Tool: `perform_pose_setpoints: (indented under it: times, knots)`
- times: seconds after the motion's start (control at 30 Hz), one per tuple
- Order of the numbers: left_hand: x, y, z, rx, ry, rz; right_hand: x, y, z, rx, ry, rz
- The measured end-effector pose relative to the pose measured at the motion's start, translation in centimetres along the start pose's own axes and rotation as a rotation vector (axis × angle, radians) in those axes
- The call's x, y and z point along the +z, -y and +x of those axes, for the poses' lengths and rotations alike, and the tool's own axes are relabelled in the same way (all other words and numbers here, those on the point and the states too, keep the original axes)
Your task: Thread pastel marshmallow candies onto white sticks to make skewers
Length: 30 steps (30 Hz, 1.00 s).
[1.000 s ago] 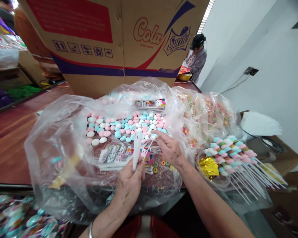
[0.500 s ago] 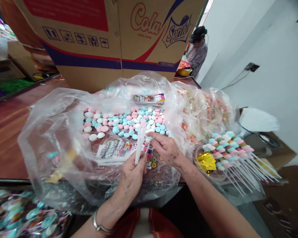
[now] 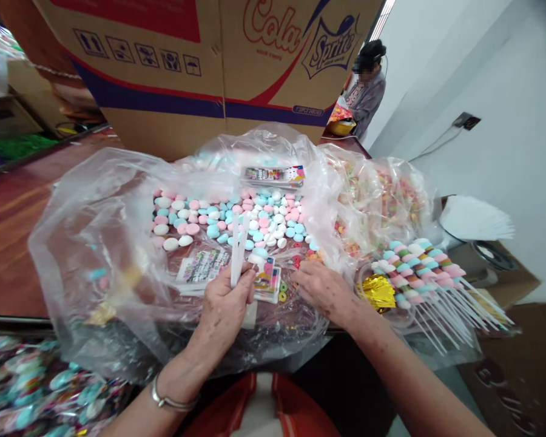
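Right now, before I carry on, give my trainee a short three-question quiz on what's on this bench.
1. True or false: the left hand grips a bunch of white sticks that point upward.
2. What lies right under the right hand's fingertips? A) gold foil B) small ring candies C) a cardboard box
3. Fill in: the finished candy skewers lie to the person's ____, beside the gold foil.

Key
1. True.
2. B: the right hand rests palm down at the small ring candies on the clear plastic bag.
3. Right.
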<state>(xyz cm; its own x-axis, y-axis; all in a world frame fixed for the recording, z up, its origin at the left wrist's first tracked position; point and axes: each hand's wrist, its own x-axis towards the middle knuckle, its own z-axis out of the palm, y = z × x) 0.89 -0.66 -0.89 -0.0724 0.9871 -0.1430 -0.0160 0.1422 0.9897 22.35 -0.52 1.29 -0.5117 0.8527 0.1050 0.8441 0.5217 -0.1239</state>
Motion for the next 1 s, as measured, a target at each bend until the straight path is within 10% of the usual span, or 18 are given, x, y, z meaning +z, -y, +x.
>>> perform_pose_setpoints:
  times: [0.67,0.83,1.0]
  knots:
    - [-0.2,-0.5,0.2,-0.019,-0.012,0.080,2.2,1.4,0.9,-0.342,-0.136,-0.054]
    - [0.0,-1.5,0.5,-0.020,0.029,0.122,1.1,0.9,1.5,0.046,-0.327,0.281]
    - [-0.2,-1.3,0.7,0.119,0.134,0.264,-0.5,-0.1,3.6,0.552,-0.584,1.268]
